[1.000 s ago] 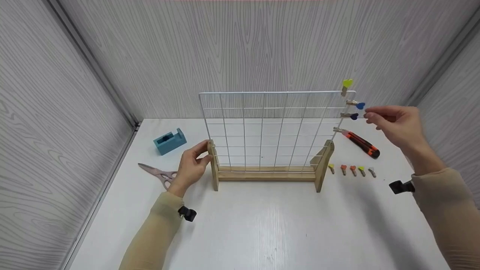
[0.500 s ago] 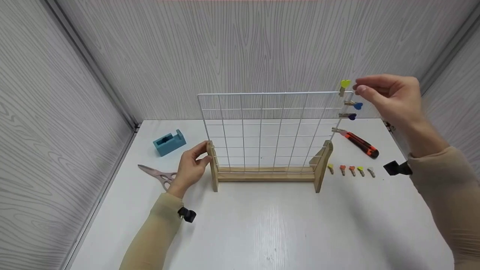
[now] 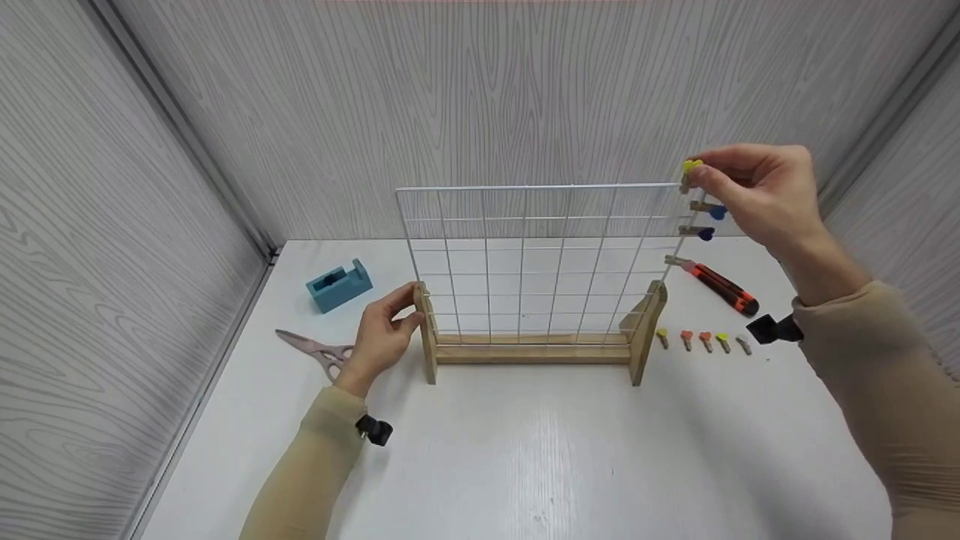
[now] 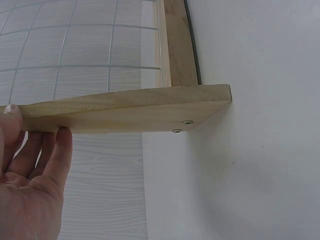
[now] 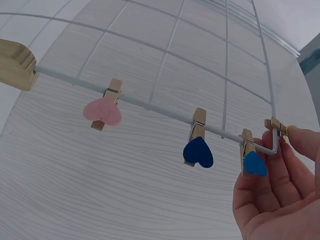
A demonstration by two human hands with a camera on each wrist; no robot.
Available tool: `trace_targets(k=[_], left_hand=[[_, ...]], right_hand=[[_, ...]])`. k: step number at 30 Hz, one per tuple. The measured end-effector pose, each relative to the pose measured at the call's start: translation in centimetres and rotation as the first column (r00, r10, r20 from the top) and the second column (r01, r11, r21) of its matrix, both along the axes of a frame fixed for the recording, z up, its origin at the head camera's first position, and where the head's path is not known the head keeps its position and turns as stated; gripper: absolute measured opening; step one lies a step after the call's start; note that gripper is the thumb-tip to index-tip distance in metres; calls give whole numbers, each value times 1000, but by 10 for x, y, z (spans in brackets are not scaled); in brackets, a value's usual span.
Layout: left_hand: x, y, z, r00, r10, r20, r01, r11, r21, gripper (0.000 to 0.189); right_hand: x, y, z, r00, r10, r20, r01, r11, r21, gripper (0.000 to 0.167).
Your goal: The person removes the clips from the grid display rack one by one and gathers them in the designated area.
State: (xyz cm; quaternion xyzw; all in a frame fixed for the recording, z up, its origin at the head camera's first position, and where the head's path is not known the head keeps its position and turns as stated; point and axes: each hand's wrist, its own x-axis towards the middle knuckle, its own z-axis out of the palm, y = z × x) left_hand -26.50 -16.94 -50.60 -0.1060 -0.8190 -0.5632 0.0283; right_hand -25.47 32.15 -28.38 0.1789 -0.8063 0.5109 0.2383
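Note:
A white wire grid (image 3: 523, 186) stands upright in a wooden stand (image 3: 532, 358). My left hand (image 3: 382, 334) grips the stand's left side piece (image 4: 125, 107), thumb on one face and fingers on the other. At the grid's upper right corner, my right hand (image 3: 772, 191) pinches a clothespin with a yellow heart (image 3: 690, 166), which sits on the top wire. Down the right edge are clipped a light blue heart clothespin (image 5: 254, 162), a dark blue one (image 5: 198, 151) and a pink one (image 5: 102, 111).
Right of the stand lie a black and orange utility knife (image 3: 724, 289) and a row of several small heart clothespins (image 3: 706, 341). To the left are a teal tape dispenser (image 3: 341, 286) and scissors (image 3: 319, 349), partly behind my left hand. Walls enclose the white table (image 3: 525, 465).
My right hand has risen from beside the blue clothespins, moved left to the top corner and taken hold of the yellow heart clothespin. The left hand stays on the stand.

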Motion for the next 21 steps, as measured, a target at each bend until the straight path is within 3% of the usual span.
trace_targets(k=[7, 11, 16, 21], left_hand=[[1, 0, 1, 1000, -9, -21, 9, 1000, 6, 57], [0, 1, 1, 999, -13, -31, 14, 1000, 6, 57], [0, 1, -1, 1000, -8, -28, 8, 1000, -3, 58], [0, 1, -2, 1000, 2, -16, -2, 1000, -13, 57]], right_hand=[[-3, -2, -2, 994, 110, -2, -107, 967, -233, 18], [-5, -4, -4, 988, 149, -33, -152, 943, -296, 18], [-8, -5, -7, 976, 179, -125, -207, 939, -275, 16], [-10, -3, -7, 971, 149, -185, -194, 947, -255, 15]])
